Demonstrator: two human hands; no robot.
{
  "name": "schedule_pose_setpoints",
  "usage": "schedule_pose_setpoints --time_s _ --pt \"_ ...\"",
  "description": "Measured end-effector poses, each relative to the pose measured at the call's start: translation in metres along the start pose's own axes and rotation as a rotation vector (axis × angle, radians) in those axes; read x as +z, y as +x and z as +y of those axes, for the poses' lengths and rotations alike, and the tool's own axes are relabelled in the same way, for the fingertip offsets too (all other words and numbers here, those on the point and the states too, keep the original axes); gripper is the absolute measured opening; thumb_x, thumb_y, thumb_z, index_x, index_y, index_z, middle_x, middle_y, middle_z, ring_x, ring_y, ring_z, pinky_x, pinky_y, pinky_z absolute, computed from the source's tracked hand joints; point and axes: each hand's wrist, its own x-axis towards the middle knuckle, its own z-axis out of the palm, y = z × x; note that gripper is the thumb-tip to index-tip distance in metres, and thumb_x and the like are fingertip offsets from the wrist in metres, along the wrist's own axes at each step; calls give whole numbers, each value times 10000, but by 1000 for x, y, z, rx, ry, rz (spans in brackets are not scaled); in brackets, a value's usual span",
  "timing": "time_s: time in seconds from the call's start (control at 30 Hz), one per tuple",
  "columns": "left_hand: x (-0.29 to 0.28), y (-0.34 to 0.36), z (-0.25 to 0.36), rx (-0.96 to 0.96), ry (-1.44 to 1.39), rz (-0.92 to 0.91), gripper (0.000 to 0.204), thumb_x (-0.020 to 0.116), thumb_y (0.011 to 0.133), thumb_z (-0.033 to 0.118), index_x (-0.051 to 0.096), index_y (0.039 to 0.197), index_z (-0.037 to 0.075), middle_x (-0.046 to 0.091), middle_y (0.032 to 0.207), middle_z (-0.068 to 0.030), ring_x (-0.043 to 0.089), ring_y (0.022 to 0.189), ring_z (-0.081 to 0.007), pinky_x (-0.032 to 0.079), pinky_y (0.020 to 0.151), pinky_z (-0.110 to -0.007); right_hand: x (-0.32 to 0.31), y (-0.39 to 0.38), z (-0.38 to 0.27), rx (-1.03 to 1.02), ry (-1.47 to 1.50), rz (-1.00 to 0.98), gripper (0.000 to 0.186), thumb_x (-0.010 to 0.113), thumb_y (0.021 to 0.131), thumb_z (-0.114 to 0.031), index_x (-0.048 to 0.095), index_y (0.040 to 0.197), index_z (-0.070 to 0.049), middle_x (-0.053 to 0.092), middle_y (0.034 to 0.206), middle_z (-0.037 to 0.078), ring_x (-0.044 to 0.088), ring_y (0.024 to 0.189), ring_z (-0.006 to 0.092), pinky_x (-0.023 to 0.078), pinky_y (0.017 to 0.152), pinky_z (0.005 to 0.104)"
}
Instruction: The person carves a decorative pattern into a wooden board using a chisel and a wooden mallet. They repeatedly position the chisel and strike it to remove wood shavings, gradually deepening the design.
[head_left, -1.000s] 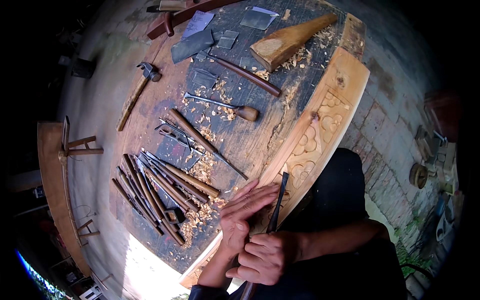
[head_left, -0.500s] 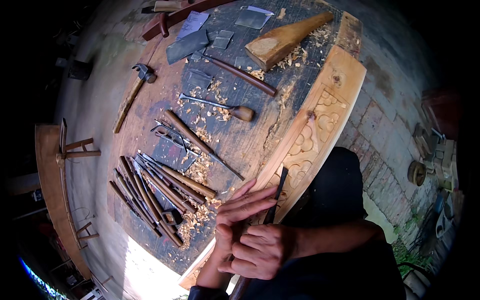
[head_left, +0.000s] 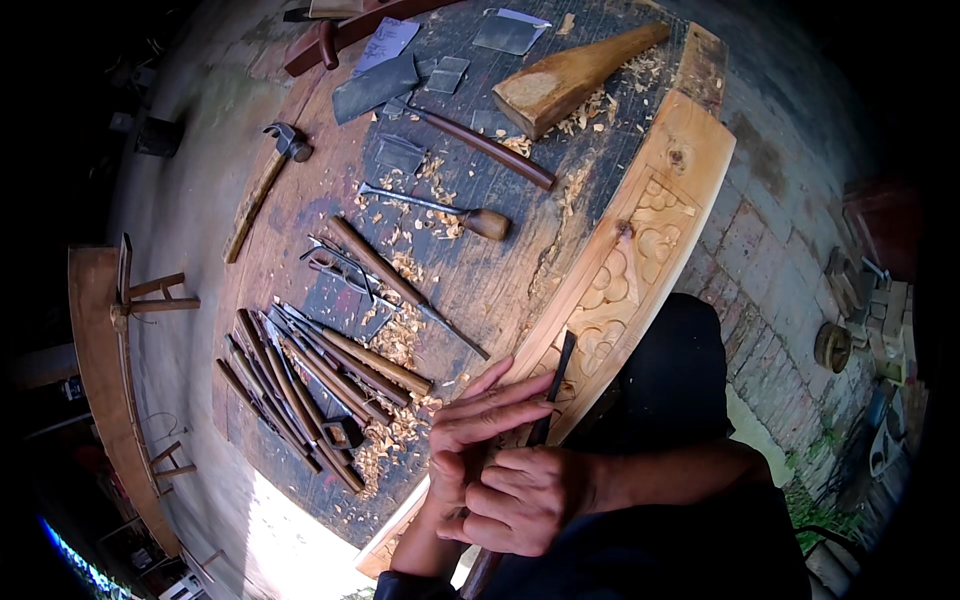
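A long pale wooden board (head_left: 690, 135) with carved flower and scroll shapes lies along the table's right edge. My right hand (head_left: 528, 498) is closed in a fist around the handle of a carving chisel (head_left: 562, 365). The dark blade slants up and away, its tip over the carved shapes. Stretched out across the board, the fingers of my left hand (head_left: 480, 420) rest beside the blade, their tips close against it. The left palm is partly hidden behind the right fist, as is much of the chisel's handle.
Several chisels (head_left: 310, 385) lie bunched on the worktable (head_left: 300, 170) among shavings. Beyond them are eyeglasses (head_left: 350, 275), a single chisel (head_left: 380, 265), a round-handled gouge (head_left: 485, 224), a hammer (head_left: 262, 195), a wooden mallet (head_left: 570, 85) and sandpaper pieces (head_left: 375, 90). A wooden bench (head_left: 100, 350) stands left.
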Motion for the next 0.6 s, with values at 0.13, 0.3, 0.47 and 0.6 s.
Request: schedule_pose_setpoints --time_s 0.13,0.3,0.47,0.6 --pt "-1 1 0 14 20 -32 1279 29 908 941 793 1158 -54 738 1269 -288 705 1255 -384 296 1246 -594 -3 3 2 8 9 21 338 751 969 -217 550 721 -105 490 655 -21 505 565 102 347 530 284" --pt "1 -1 2 20 64 -23 1297 1 899 940 768 1218 -56 726 1313 -270 698 1265 -398 301 1240 -601 0 6 8 22 2 110 377 750 985 -244 528 715 -102 486 666 -11 522 582 105 359 531 290" --pt "4 -1 -1 46 62 4 1309 -19 892 941 759 1234 -56 724 1319 -267 696 1265 -404 310 1234 -603 -3 9 9 -1 -98 128 422 721 1027 -302 520 719 -94 522 682 0 525 570 98 352 531 261" --pt "8 -2 -9 114 50 29 1272 36 919 929 743 1248 -76 733 1280 -282 702 1243 -412 345 1221 -588 -14 7 4 -94 -270 187 515 693 1045 -451 471 725 -113 631 722 23 521 530 83 335 509 231"
